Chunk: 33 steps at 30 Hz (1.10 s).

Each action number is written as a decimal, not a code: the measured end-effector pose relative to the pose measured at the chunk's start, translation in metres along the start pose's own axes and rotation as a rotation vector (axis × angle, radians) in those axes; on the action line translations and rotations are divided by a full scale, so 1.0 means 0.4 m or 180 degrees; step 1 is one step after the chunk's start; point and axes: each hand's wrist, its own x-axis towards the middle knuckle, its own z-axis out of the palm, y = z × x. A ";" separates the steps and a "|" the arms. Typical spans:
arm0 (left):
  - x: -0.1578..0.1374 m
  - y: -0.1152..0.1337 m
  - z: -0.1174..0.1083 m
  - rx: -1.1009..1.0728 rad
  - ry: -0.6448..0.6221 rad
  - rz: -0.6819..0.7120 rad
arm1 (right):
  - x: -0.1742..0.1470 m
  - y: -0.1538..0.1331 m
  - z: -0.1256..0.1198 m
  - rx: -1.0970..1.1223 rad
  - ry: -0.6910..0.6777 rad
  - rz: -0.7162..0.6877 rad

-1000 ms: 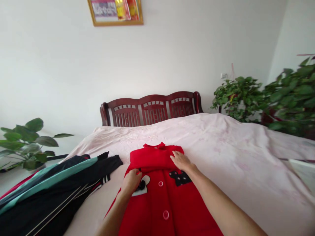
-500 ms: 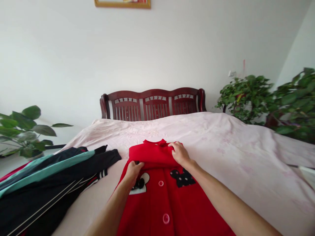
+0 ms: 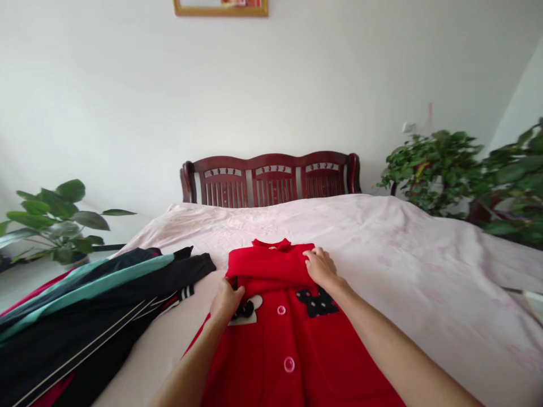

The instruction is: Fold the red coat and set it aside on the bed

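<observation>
A red buttoned coat (image 3: 275, 339) lies front up on the bed, its collar pointing toward the headboard. Its upper part has a sleeve-like fold of red cloth across the chest, above two dark mouse-shaped patches and large round buttons. My left hand (image 3: 226, 299) is closed on the coat's left edge, just below that fold, with the thumb over the cloth. At the upper right edge of the fold, my right hand (image 3: 321, 267) pinches the red cloth near the shoulder. The fingertips under the cloth are partly hidden.
Dark and teal clothes (image 3: 106, 305) lie in a layered pile on the left of the bed. A pale pink floral sheet (image 3: 407, 288) covers the bed. Behind stands a dark wooden headboard (image 3: 274, 178). Leafy plants (image 3: 432, 169) flank the bed on both sides.
My left hand has shifted outward to the coat's left edge. My right hand keeps its place at the upper right. The view has turned slightly left.
</observation>
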 end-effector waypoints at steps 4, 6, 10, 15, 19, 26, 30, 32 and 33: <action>-0.064 0.009 -0.016 0.0459 0.0292 0.0569 | -0.016 -0.059 -0.054 -0.0112 0.0371 -0.0281; -0.087 0.000 -0.028 0.1034 0.0224 0.1285 | -0.047 -0.086 -0.044 -0.0136 0.0342 -0.0700; -0.096 -0.055 -0.067 0.1837 -0.0348 0.1428 | -0.123 -0.114 0.028 -0.0247 -0.0625 -0.1118; -0.119 -0.152 -0.124 0.1892 -0.0594 0.1306 | -0.159 -0.118 0.061 -0.0301 -0.0812 -0.0898; -0.175 -0.225 -0.167 0.1881 -0.0629 0.1322 | -0.194 -0.101 0.035 -0.0272 -0.0889 -0.0817; -0.281 -0.370 -0.299 0.1900 -0.0682 0.1487 | -0.344 0.047 -0.046 -0.0053 -0.1201 -0.0880; -0.356 -0.431 -0.367 0.1973 -0.0542 0.1490 | -0.426 0.244 -0.099 0.0626 -0.1147 -0.0350; -0.389 -0.455 -0.387 0.2038 -0.0630 0.1536 | -0.473 0.363 -0.121 0.1048 -0.1044 0.0116; -0.401 -0.467 -0.393 0.2049 -0.0678 0.1602 | -0.500 0.418 -0.130 0.1143 -0.1039 0.0175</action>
